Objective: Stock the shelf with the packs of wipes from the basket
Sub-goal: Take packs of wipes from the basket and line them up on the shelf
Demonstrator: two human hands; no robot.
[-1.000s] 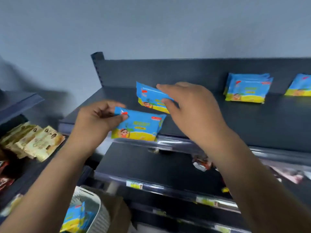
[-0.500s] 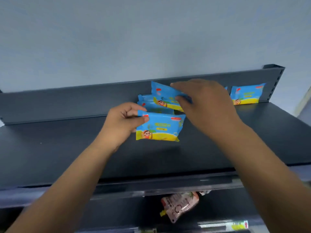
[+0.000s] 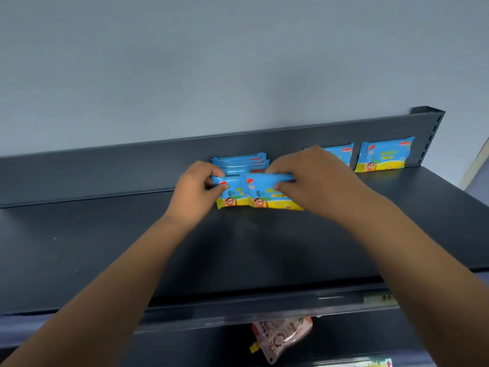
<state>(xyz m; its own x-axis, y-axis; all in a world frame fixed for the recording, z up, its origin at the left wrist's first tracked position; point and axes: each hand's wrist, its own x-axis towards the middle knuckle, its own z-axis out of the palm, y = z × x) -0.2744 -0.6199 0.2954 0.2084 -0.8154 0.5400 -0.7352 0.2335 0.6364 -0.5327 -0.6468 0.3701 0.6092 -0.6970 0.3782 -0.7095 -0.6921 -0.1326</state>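
On the dark top shelf (image 3: 111, 250), my left hand (image 3: 197, 186) pinches the upper left corner of a blue-and-yellow pack of wipes (image 3: 232, 197) standing upright. My right hand (image 3: 309, 178) grips the top edge of a second pack of wipes (image 3: 267, 198), which overlaps the first on its right. Both packs stand in front of a row of several upright packs (image 3: 240, 161) leaning against the shelf's back panel. The basket is out of view.
Two more groups of wipes packs (image 3: 383, 157) stand against the back panel at the right, near the shelf's end post (image 3: 431, 136). A pink spouted pouch (image 3: 280, 337) lies on the lower shelf. A grey wall rises behind.
Both hands have carried their packs further back onto the shelf and stood them upright in front of the existing row. The view has shifted to the right and closer.
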